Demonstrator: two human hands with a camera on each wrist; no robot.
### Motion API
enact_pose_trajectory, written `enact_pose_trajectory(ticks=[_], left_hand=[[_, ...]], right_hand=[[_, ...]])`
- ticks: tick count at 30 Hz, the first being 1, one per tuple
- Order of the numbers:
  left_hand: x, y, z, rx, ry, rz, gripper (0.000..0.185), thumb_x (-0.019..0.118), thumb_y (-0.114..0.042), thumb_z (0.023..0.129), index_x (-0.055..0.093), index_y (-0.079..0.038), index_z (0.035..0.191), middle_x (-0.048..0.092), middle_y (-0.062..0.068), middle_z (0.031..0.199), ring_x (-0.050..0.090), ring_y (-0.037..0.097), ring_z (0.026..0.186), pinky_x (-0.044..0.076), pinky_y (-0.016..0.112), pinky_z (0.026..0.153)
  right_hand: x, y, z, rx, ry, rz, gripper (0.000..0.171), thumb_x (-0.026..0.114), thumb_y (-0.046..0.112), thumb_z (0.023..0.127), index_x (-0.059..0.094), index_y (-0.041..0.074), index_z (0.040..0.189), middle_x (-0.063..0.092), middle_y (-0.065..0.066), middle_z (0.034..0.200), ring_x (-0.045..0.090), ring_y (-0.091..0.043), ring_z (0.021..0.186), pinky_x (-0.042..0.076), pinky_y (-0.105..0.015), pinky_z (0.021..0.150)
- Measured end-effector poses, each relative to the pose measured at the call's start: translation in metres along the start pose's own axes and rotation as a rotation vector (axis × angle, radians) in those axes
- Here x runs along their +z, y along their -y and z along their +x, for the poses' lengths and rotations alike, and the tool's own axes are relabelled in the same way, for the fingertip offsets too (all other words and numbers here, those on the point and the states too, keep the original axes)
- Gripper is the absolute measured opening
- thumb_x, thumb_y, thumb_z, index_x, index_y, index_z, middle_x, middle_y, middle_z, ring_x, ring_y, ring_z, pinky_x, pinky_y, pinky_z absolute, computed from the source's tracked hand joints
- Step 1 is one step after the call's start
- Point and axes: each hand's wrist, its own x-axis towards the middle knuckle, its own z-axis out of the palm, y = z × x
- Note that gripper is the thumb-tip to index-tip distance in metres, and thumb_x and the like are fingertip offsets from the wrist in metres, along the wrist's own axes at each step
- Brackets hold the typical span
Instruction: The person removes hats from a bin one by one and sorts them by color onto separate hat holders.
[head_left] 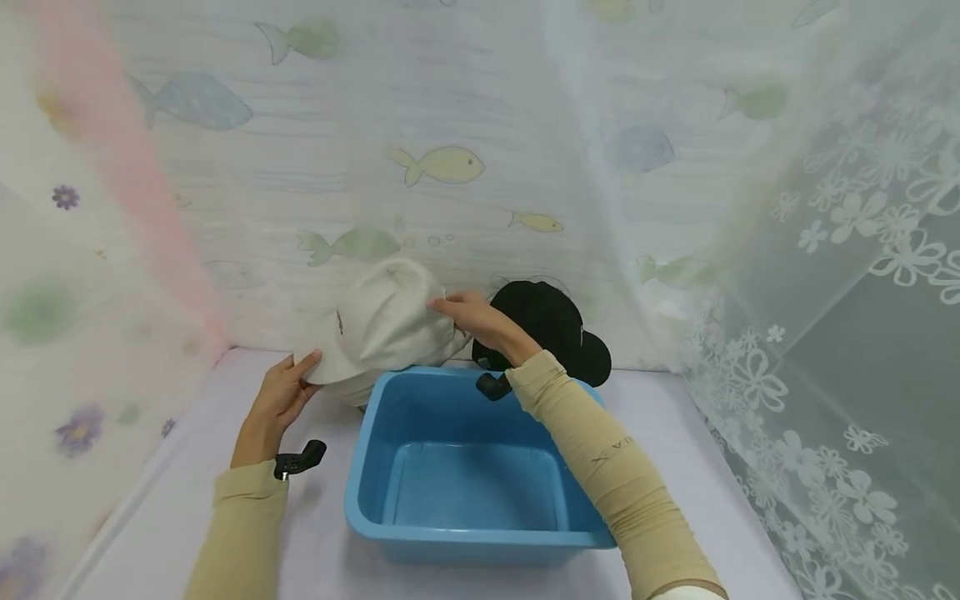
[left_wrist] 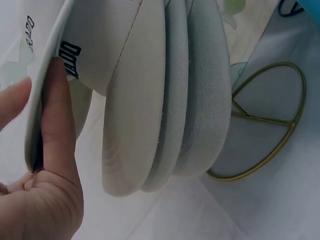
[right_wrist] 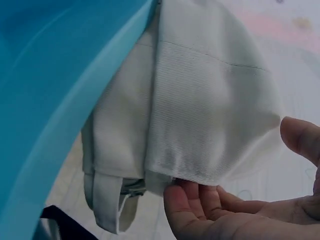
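Note:
A white cap (head_left: 390, 317) with small dark lettering on its front is held between both hands, behind the basin's left rim. My left hand (head_left: 281, 392) pinches its brim, thumb on one face and fingers on the other. At the back of the cap, my right hand (head_left: 480, 321) grips the lower edge; in the right wrist view its fingers (right_wrist: 192, 202) curl under the hem and the thumb rests outside. Beneath it, the left wrist view shows three more pale brims (left_wrist: 135, 130) stacked close together. Another cap's back strap (right_wrist: 107, 202) hangs below in the right wrist view.
A blue plastic basin (head_left: 480, 537) stands in front, under the right forearm. A black cap (head_left: 540, 325) is behind it on the right. A gold wire stand (left_wrist: 295, 122) lies beside the brims. Fish-printed curtains (head_left: 450, 167) enclose the white-covered table (head_left: 315, 533).

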Motion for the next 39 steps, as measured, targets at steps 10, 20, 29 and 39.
enact_pose_trajectory(ticks=[10,20,29,39], left_hand=[[-0.002,0.0,0.009,0.03,-0.009,0.13,0.036,0.062,-0.015,0.102,0.042,-0.005,0.131,0.06,-0.009,0.11,0.065,-0.001,0.098,0.056,0.017,0.086],[0.015,-0.007,0.009,0.031,-0.045,0.234,0.072,0.064,-0.023,0.102,0.024,0.006,0.154,0.052,-0.004,0.119,0.062,-0.003,0.098,0.056,0.016,0.085],[0.032,-0.001,0.022,-0.034,-0.107,0.151,0.066,0.063,-0.022,0.102,0.031,0.004,0.153,0.056,-0.005,0.115,0.065,-0.002,0.092,0.057,0.017,0.083],[0.023,0.018,0.029,0.018,-0.144,0.35,0.068,0.06,-0.027,0.103,0.03,0.008,0.154,0.052,0.014,0.134,0.064,-0.005,0.088,0.056,0.015,0.079]], right_hand=[[-0.006,0.007,0.018,0.001,-0.055,0.206,0.067,0.064,0.027,0.102,0.036,-0.004,0.154,0.032,-0.015,0.162,0.044,-0.031,0.14,0.039,-0.044,0.116],[-0.008,0.0,0.022,-0.155,-0.124,0.252,0.067,0.072,0.021,0.096,0.042,0.001,0.152,0.05,-0.017,0.148,0.051,-0.032,0.135,0.038,-0.048,0.117],[-0.014,-0.021,0.025,-0.098,-0.186,0.121,0.069,0.072,0.029,0.096,0.044,-0.006,0.148,0.047,-0.023,0.146,0.053,-0.038,0.13,0.045,-0.051,0.111],[-0.011,-0.035,0.025,-0.043,-0.143,0.063,0.073,0.072,0.025,0.096,0.036,-0.006,0.152,0.041,-0.025,0.152,0.049,-0.04,0.135,0.043,-0.051,0.112]])
